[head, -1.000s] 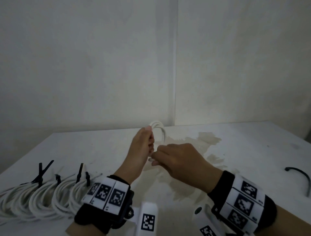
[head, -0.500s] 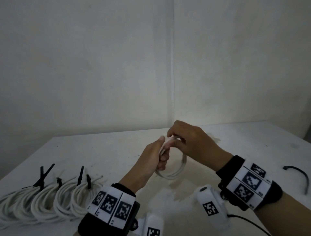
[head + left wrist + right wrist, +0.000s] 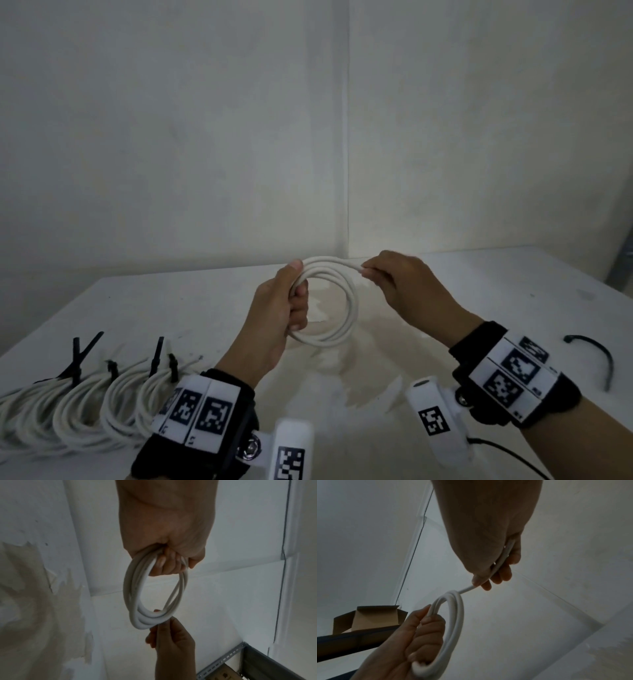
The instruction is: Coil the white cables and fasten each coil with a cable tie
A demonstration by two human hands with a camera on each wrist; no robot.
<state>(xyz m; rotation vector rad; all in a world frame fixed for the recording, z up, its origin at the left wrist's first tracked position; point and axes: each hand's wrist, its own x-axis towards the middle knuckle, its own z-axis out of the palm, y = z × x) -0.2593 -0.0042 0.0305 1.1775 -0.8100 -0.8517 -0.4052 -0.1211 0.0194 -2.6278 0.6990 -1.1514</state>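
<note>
A white cable coil (image 3: 346, 308) of several loops hangs in the air above the white table (image 3: 205, 308). My left hand (image 3: 291, 301) grips the coil's left side in a fist, seen close in the left wrist view as the coil (image 3: 135, 595) under the left hand (image 3: 169, 563). My right hand (image 3: 387, 277) pinches the cable's free end at the coil's top right; in the right wrist view the cable (image 3: 503, 555) runs through the right hand (image 3: 496, 572). A loose black cable tie (image 3: 596, 356) lies on the table at far right.
Several finished white coils (image 3: 85, 404) fastened with black ties lie in a row at the table's left front. Two walls meet in a corner behind the table. An open cardboard box (image 3: 368, 618) shows in the right wrist view. A metal shelf frame (image 3: 240, 660) stands beside the table.
The coil has opened out into a round ring facing me. My right hand has moved from the coil's top out to the right, drawing the cable end along.
</note>
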